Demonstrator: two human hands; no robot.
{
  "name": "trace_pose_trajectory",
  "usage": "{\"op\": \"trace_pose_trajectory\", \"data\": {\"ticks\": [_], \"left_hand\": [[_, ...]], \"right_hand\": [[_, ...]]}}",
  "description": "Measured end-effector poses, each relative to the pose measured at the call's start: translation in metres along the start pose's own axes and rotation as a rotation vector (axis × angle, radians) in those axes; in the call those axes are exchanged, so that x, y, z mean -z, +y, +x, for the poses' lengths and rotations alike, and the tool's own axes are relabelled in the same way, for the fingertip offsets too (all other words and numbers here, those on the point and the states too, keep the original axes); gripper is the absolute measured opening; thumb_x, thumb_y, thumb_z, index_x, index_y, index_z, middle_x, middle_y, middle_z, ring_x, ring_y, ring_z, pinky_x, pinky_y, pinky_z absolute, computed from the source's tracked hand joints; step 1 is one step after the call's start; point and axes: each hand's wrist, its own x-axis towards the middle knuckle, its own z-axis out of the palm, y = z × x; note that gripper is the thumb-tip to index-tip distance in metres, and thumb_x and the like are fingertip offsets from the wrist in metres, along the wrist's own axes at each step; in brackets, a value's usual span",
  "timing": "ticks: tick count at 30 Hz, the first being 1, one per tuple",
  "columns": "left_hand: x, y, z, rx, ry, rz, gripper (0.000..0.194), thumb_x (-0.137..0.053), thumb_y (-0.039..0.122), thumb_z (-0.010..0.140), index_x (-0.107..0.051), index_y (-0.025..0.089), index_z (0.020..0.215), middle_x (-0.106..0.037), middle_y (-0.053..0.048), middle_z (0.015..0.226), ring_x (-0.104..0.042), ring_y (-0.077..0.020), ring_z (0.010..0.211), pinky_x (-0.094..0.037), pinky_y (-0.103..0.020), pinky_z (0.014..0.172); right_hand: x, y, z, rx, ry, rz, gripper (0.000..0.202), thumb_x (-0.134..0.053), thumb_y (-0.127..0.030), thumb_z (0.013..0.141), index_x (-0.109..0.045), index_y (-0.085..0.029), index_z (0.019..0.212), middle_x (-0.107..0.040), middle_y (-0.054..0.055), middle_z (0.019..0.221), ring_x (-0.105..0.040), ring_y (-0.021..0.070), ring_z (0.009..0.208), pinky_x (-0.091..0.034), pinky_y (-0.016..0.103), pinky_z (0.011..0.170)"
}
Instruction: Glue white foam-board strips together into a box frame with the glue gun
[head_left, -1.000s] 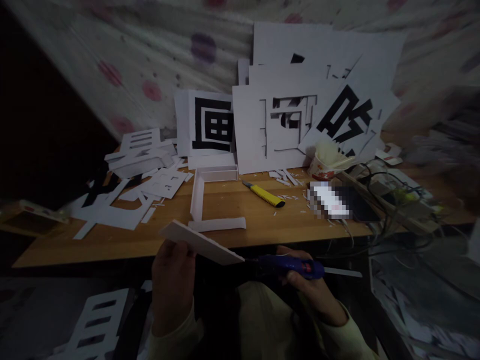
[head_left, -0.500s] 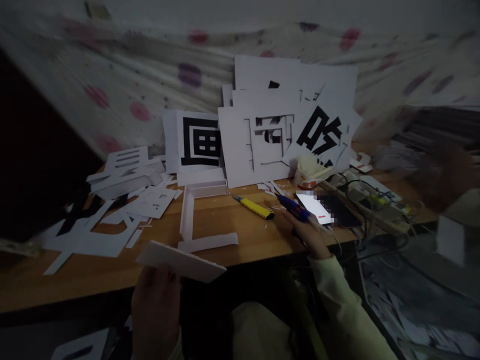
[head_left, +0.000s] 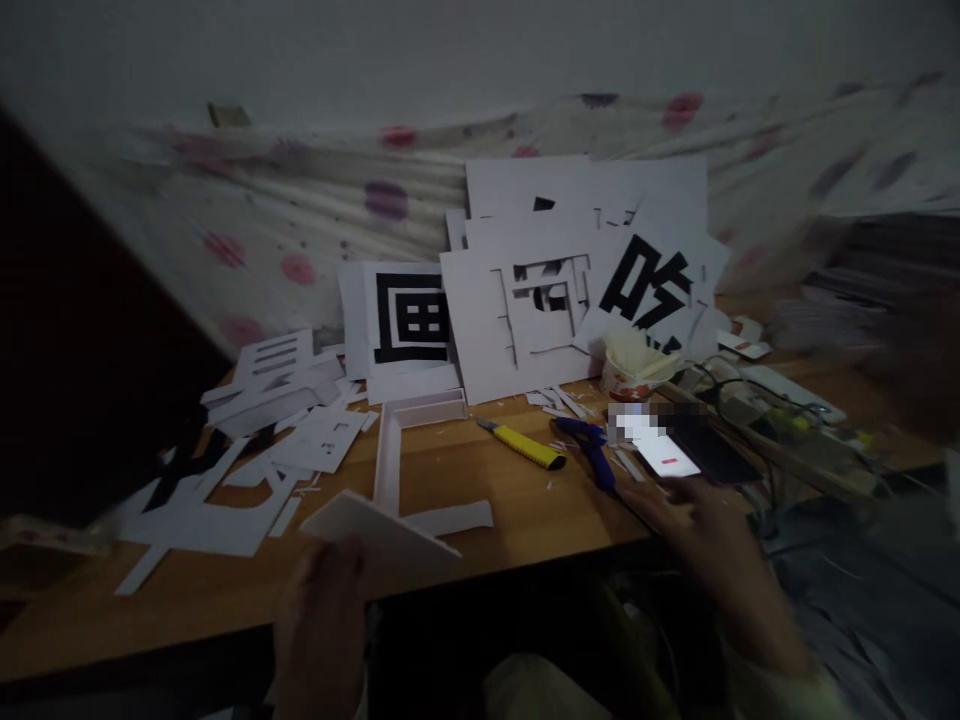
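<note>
My left hand (head_left: 322,620) grips a flat white foam board piece (head_left: 382,535) by its left end, tilted at the table's front edge. My right hand (head_left: 705,530), somewhat blurred, is over the front edge with fingers stretched out and nothing visible in them. Just left of its fingertips lies a blue glue gun (head_left: 592,450) on the table. Behind the held piece rests a white angular frame of board strips (head_left: 388,455), open on its right side. A yellow utility knife (head_left: 525,447) lies between that frame and the glue gun.
White sheets with black characters (head_left: 411,318) and cut-out boards (head_left: 480,300) lean on the back wall. Cut board scraps (head_left: 225,500) cover the left. A paper cup (head_left: 630,375), a lit phone (head_left: 660,445) and a tangle of cables (head_left: 757,415) are at right.
My right hand has let go of the glue gun, which now lies on the table, and has drawn back to the right. My left hand still holds the board piece. The view has tilted up.
</note>
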Motion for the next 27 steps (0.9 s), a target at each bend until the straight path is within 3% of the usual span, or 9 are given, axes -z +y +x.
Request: {"op": "trace_pose_trajectory", "data": {"ticks": [2,4,6,9,12,17,22,25,27], "left_hand": [[-0.016,0.001,0.013,0.065,0.025,-0.001,0.015,-0.067,0.038,0.077,-0.071,0.024,0.074,-0.067,-0.001,0.066,-0.06,-0.0195,0.061,-0.049,-0.031,0.057],[-0.028,0.003,0.029,0.059,-0.01,0.028,0.02,-0.072,0.038,0.073,-0.074,0.021,0.082,-0.071,-0.003,0.075,-0.063,-0.0205,0.068,-0.051,-0.032,0.063],[-0.038,0.01,0.044,-0.025,-0.087,0.119,0.021,-0.075,0.034,0.071,-0.076,0.019,0.085,-0.073,-0.004,0.083,-0.064,-0.0205,0.075,-0.05,-0.031,0.068],[-0.051,0.028,0.061,-0.233,-0.36,0.257,0.013,-0.073,0.031,0.074,-0.078,0.022,0.082,-0.074,-0.003,0.081,-0.062,-0.0185,0.072,-0.047,-0.029,0.067],[-0.063,0.049,0.069,-0.366,-0.664,0.341,0.016,-0.066,0.034,0.082,-0.078,0.024,0.086,-0.075,-0.003,0.083,-0.062,-0.0186,0.075,-0.045,-0.028,0.068],[-0.078,0.067,0.075,-0.481,-0.863,0.457,0.017,-0.064,0.032,0.084,-0.078,0.022,0.083,-0.074,0.001,0.075,-0.061,-0.015,0.069,-0.042,-0.025,0.066],[-0.085,0.067,0.077,-0.444,-0.916,0.53,0.009,-0.072,0.024,0.076,-0.078,0.024,0.083,-0.073,0.005,0.071,-0.062,-0.0139,0.068,-0.041,-0.023,0.066],[-0.081,0.063,0.082,-0.407,-0.841,0.481,0.006,-0.073,0.023,0.072,-0.077,0.022,0.077,-0.074,0.003,0.071,-0.062,-0.0143,0.068,-0.043,-0.025,0.067],[-0.072,0.058,0.086,-0.339,-0.647,0.359,0.008,-0.076,0.025,0.068,-0.075,0.02,0.073,-0.073,0.0,0.072,-0.063,-0.015,0.068,-0.045,-0.026,0.067]], "right_hand": [[0.029,-0.018,-0.024,0.04,-0.032,0.109,0.052,-0.061,-0.073,0.07,-0.071,-0.025,0.086,-0.067,0.004,0.069,-0.062,0.0245,0.057,-0.047,0.036,0.051],[0.049,-0.048,-0.038,0.194,-0.006,0.2,0.038,-0.062,-0.065,0.078,-0.069,-0.029,0.087,-0.068,0.002,0.074,-0.063,0.0226,0.06,-0.045,0.033,0.05],[0.056,-0.082,-0.041,0.403,0.009,0.279,0.027,-0.062,-0.056,0.084,-0.068,-0.03,0.082,-0.069,0.002,0.078,-0.064,0.0229,0.068,-0.049,0.037,0.065],[0.041,-0.127,-0.023,0.715,0.009,0.323,0.011,-0.064,-0.039,0.088,-0.069,-0.03,0.091,-0.071,0.003,0.087,-0.063,0.0251,0.087,-0.047,0.042,0.083],[0.012,-0.152,-0.001,0.883,-0.176,0.27,0.019,-0.067,-0.031,0.088,-0.069,-0.027,0.107,-0.071,0.004,0.107,-0.057,0.0267,0.104,-0.043,0.043,0.09],[-0.022,-0.155,0.01,0.884,-0.325,0.208,0.012,-0.066,-0.034,0.089,-0.073,-0.024,0.091,-0.073,0.005,0.085,-0.055,0.0256,0.092,-0.042,0.041,0.081],[-0.025,-0.142,0.009,0.844,-0.35,0.269,0.023,-0.061,-0.041,0.092,-0.074,-0.023,0.089,-0.073,0.005,0.082,-0.057,0.0242,0.087,-0.043,0.038,0.078],[-0.01,-0.131,0.002,0.805,-0.235,0.318,0.022,-0.063,-0.041,0.089,-0.072,-0.022,0.096,-0.073,0.005,0.089,-0.059,0.0248,0.089,-0.043,0.04,0.081],[0.002,-0.115,-0.006,0.703,-0.112,0.4,0.022,-0.063,-0.041,0.089,-0.07,-0.022,0.098,-0.072,0.005,0.091,-0.06,0.0229,0.087,-0.044,0.038,0.08]]}}
